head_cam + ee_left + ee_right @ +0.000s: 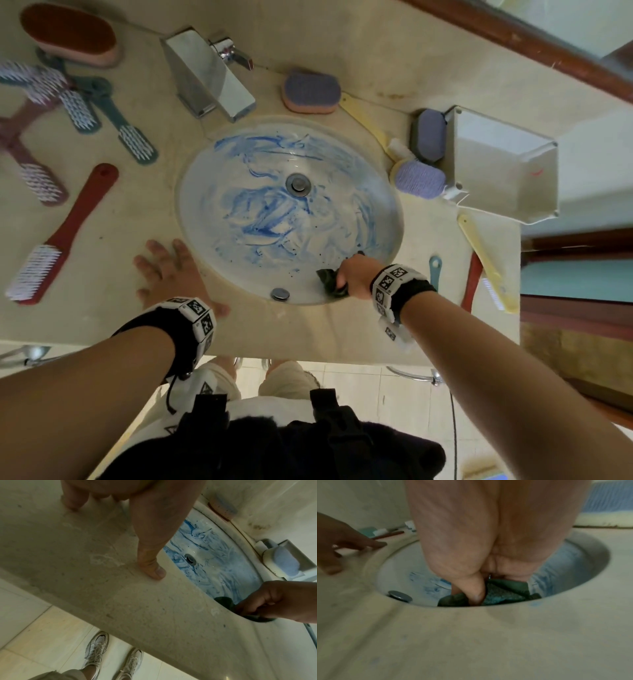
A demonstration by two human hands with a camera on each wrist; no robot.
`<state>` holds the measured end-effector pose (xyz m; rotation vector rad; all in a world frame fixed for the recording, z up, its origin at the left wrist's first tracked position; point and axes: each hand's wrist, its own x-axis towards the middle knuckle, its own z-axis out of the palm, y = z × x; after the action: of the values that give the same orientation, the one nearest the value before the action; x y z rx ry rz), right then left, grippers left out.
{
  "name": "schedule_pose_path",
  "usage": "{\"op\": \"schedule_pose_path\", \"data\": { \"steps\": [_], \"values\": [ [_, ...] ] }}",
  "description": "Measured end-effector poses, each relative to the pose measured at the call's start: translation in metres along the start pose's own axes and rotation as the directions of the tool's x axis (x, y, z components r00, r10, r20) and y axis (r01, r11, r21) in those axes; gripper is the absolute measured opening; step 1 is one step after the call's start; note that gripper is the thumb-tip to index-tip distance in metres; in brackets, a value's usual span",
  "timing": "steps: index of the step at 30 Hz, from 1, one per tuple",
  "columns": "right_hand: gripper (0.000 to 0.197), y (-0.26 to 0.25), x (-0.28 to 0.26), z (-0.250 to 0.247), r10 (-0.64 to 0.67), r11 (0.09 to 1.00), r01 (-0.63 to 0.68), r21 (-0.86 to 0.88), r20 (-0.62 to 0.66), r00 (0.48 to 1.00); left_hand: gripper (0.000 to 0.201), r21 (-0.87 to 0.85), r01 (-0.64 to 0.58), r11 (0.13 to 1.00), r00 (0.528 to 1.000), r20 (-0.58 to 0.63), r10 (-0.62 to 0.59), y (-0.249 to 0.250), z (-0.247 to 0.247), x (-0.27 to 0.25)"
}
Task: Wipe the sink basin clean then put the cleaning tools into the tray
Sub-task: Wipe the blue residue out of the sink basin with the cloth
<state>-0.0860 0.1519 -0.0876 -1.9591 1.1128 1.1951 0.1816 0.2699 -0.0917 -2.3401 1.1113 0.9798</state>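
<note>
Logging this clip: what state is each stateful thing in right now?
Sink basin: smeared blue, not yet clean.
Drain stopper: seated in drain.
Dark green cloth: bunched in the grip of right hand, at basin's near edge.
Left hand: flat on countertop.
Tray: no tools inside.

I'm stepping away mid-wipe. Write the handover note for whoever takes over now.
Right hand: grips the dark green cloth at the near right wall of the sink basin.
Left hand: flat on the countertop, fingers spread, holding nothing.
Done: little; blue smears cover most of the basin.
Left: wipe the basin, then put cloth, brushes and sponges into the tray, which holds no tools yet.
</note>
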Motion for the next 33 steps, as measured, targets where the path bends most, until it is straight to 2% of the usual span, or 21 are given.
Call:
{"op": "schedule_pose_path", "data": {
  "steps": [3, 6, 10, 15, 17, 19, 25, 30, 33],
  "values": [
    [0.025, 0.017, -0.001, -0.009, 0.060, 0.997, -0.060, -0.038, 0.003, 0.998, 0.150, -0.009, -0.001, 1.000, 1.000, 0.008, 0.001, 0.000, -0.001, 0.000],
    [0.022, 0.021, -0.001, -0.018, 0.059, 0.996, -0.058, -0.074, 0.013, 0.998, 0.151, -0.007, 0.001, 1.000, 1.000, -0.004, -0.001, -0.001, -0.001, 0.000],
    [0.022, 0.011, 0.005, -0.017, -0.031, 0.996, 0.034, -0.081, 0.044, 0.999, 0.153, 0.042, 0.013, 0.999, 1.000, -0.012, -0.012, 0.002, 0.000, 0.004],
    [0.030, -0.013, 0.007, -0.014, -0.232, 0.973, 0.231, 0.027, 0.056, 0.971, 0.154, 0.084, 0.056, 0.995, 0.998, 0.006, -0.056, 0.011, -0.001, 0.008],
    [0.029, -0.017, 0.009, -0.011, -0.248, 0.969, 0.248, 0.005, 0.057, 0.967, 0.153, 0.062, 0.072, 0.995, 0.997, 0.015, -0.073, 0.011, 0.000, 0.011],
    [0.027, -0.011, 0.010, -0.009, -0.220, 0.974, 0.222, -0.032, 0.060, 0.974, 0.154, 0.038, 0.074, 0.997, 0.997, 0.016, -0.074, 0.010, 0.000, 0.014],
    [0.009, 0.035, 0.008, -0.029, -0.074, 0.934, 0.097, -0.343, 0.080, 0.994, 0.143, -0.037, 0.093, 0.995, 0.996, -0.014, -0.094, 0.013, -0.003, 0.002],
    [0.012, 0.045, 0.001, -0.050, -0.006, 0.902, 0.036, -0.430, 0.071, 0.997, 0.141, -0.050, 0.091, 0.995, 0.996, -0.013, -0.092, 0.016, -0.004, 0.000],
    [0.015, 0.045, 0.003, -0.054, 0.016, 0.924, 0.012, -0.382, 0.069, 0.997, 0.143, -0.029, 0.082, 0.996, 0.996, -0.024, -0.083, 0.016, -0.005, 0.001]
  ]
}}
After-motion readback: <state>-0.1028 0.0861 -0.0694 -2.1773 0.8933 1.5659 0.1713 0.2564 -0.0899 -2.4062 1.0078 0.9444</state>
